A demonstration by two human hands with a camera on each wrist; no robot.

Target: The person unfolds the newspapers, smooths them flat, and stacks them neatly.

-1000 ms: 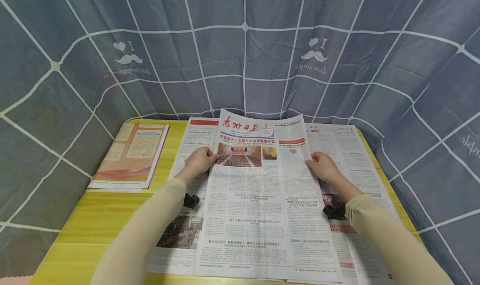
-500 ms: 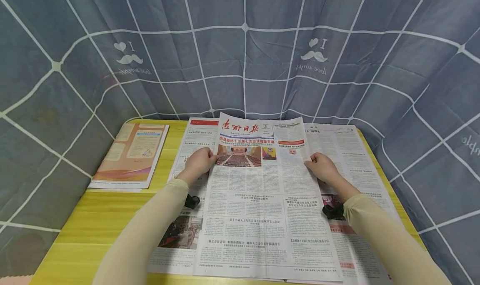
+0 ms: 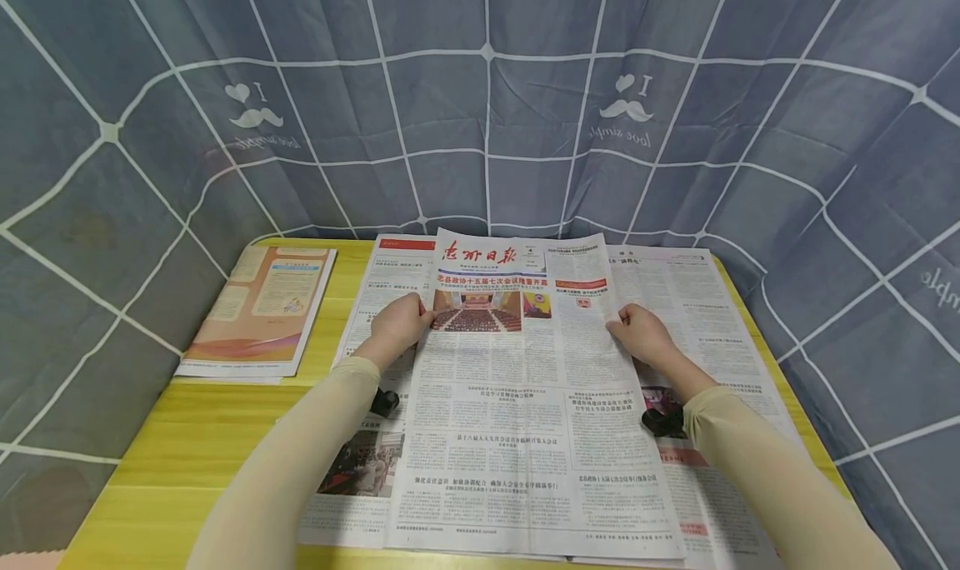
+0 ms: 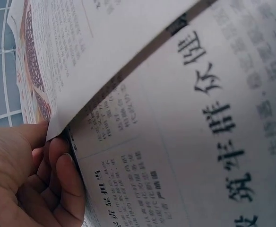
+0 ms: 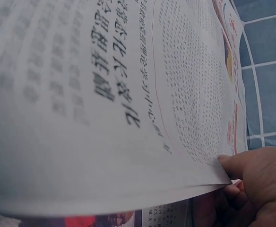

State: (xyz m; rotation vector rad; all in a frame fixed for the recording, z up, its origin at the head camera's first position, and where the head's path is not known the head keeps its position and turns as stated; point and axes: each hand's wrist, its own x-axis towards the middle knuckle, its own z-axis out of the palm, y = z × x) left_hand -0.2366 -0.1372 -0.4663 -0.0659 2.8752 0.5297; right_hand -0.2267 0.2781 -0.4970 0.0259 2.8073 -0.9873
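A folded newspaper (image 3: 517, 420) with a red masthead lies lengthwise in front of me, its upper half lifted and slightly bowed. My left hand (image 3: 400, 324) pinches its left edge beside the hall photo, thumb on top and fingers curled beneath, as the left wrist view shows on that hand (image 4: 38, 175). At the opposite edge, my right hand (image 3: 645, 334) pinches the paper the same way; in the right wrist view the thumb (image 5: 237, 163) presses on the upper face. Under it, an opened-out newspaper (image 3: 697, 320) spreads flat to both sides.
An orange-covered booklet (image 3: 262, 312) lies on other papers at the left of the yellow table (image 3: 172, 462). A grey curtain (image 3: 480, 103) with white lines hangs along the back and both sides. Black wrist cameras (image 3: 663, 421) sit below both hands.
The lifted top edge of the newspaper has sunk slightly toward the table. Both hands keep their grip and have barely shifted.
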